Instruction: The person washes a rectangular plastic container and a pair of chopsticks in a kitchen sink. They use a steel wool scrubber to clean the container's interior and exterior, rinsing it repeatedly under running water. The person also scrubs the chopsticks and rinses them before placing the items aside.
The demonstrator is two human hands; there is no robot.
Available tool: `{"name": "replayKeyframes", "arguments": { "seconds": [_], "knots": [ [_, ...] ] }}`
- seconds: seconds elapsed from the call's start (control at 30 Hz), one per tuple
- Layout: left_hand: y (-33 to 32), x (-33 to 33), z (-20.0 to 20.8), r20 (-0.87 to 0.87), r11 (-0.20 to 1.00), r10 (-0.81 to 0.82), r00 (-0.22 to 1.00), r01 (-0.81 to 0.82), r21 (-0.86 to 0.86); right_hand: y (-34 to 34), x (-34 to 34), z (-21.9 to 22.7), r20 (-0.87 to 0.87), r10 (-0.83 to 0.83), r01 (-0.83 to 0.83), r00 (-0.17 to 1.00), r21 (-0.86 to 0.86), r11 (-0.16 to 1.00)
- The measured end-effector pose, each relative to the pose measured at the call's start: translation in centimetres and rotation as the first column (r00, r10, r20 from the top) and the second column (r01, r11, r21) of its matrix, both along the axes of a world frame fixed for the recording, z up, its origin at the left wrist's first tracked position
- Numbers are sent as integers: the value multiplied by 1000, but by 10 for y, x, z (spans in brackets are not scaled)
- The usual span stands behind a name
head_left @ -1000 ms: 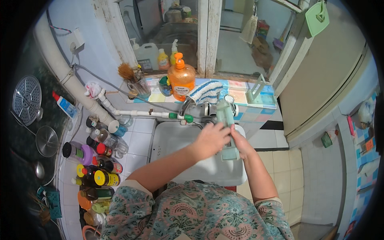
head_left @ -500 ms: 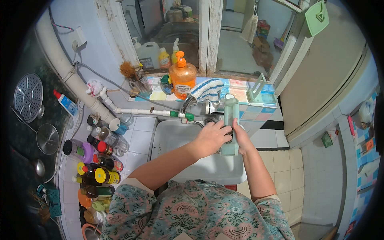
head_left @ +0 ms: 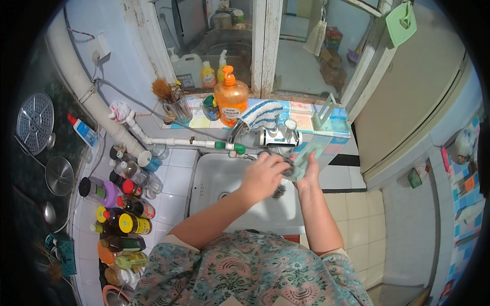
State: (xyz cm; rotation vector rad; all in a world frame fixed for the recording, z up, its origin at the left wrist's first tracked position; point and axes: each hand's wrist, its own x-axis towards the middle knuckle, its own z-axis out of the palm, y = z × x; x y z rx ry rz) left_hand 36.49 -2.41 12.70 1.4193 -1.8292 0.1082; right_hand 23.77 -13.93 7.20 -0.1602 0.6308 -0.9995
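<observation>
Over the white sink (head_left: 204, 176), my right hand (head_left: 309, 177) grips a pale green translucent plastic tray (head_left: 301, 162), long and narrow, which is tilted. My left hand (head_left: 263, 177) is closed on a dark grey scouring pad (head_left: 289, 167), seemingly steel wool, held against the tray's left side. A second dark tuft (head_left: 278, 192) shows just below that hand; whether it belongs to the same pad I cannot tell. Behind the tray is the tap (head_left: 237, 131), its spout wrapped in a blue-and-white striped cloth (head_left: 261, 115).
An orange pump bottle (head_left: 231, 102) stands on the tiled ledge beside a glass of brushes (head_left: 178, 108). A green rack (head_left: 322, 118) sits at the ledge's right end. Sauce bottles and jars (head_left: 135, 223) crowd the counter on the left. A white pipe (head_left: 173, 142) runs behind the sink.
My right hand has tipped the tray from near upright to a slant. My left hand has shifted slightly down, and the dark scouring pad shows more clearly.
</observation>
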Motion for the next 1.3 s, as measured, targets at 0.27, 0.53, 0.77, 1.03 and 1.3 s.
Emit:
{"name": "replayKeyframes", "arguments": {
  "seconds": [0.27,0.53,0.77,1.03,1.3],
  "knots": [
    [15,4,8,189,999,32,981,-32,-3,3,4,16,19,-169,164,985,165,973],
    [9,-15,9,3,999,50,999,-50,9,14,10,15,36,-134,134,990,-18,991],
    [4,-5,-3,-16,998,56,998,-55,36,18,18,15,60,-232,238,971,-116,964],
    [3,3,-19,-38,981,91,995,-82,178,27,21,22,-57,-215,189,975,-298,936],
    [-15,44,-27,-826,818,96,556,428,383,22,-5,6,-137,190,-233,972,-485,843]
  ]
}}
